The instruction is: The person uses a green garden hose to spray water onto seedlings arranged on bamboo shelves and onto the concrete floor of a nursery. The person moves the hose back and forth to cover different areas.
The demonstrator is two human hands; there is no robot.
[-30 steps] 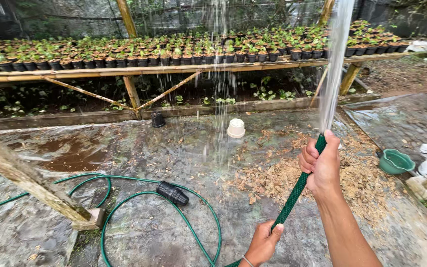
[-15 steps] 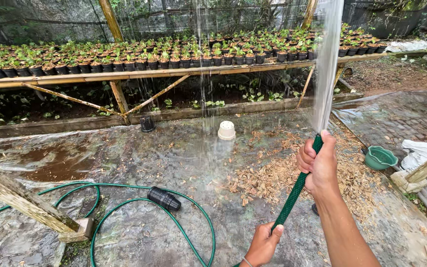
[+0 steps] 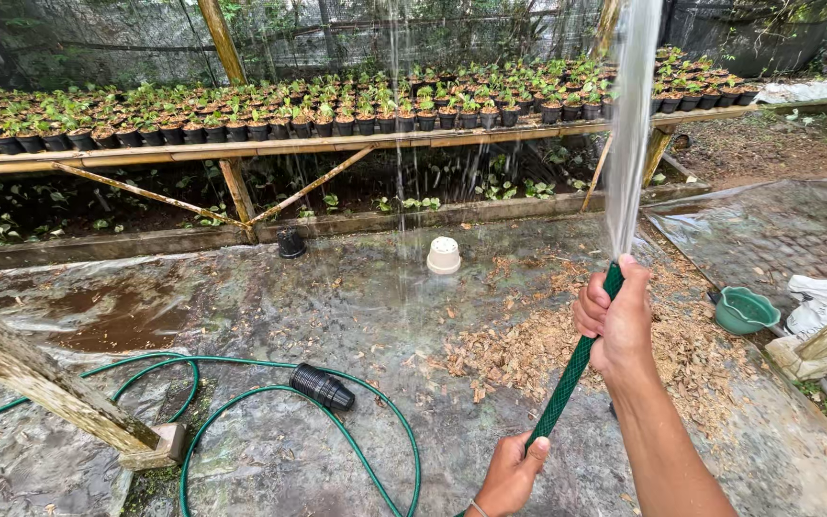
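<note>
Nearest the camera, the left hand (image 3: pixel 512 474) grips the green hose (image 3: pixel 571 373) low down, its fingers wrapped around the woven tube. Just above it, the right hand (image 3: pixel 614 321) is clamped on the hose close to its open end, the thumb pressed over the mouth so that the water (image 3: pixel 630 134) fans upward in a flat sheet. The rest of the hose trails away to the left in loose loops across the wet plastic sheet (image 3: pixel 270 316) that covers the ground, past a black ribbed fitting (image 3: pixel 322 387) lying beside one loop.

Further out, a patch of dry brown leaves (image 3: pixel 528 345) lies on the sheet, with a green bowl (image 3: pixel 745 310) to the right of it and a white upturned pot (image 3: pixel 443 255) and a small black pot (image 3: pixel 290 243) nearer the planting bed.

Beyond these, a long bamboo counter (image 3: pixel 337 144) carries rows of small potted plants (image 3: pixel 337 110). Thin streams are falling in front of its middle stretch and dripping below it, so that part appears to be getting wet. The sheet of water rises out of the top of the view, so where most of it lands cannot be told. How many of the pots have been soaked is not readable from here; judging by the dripping, the middle rows look watered, while the far left and right ends show no falling water.
</note>
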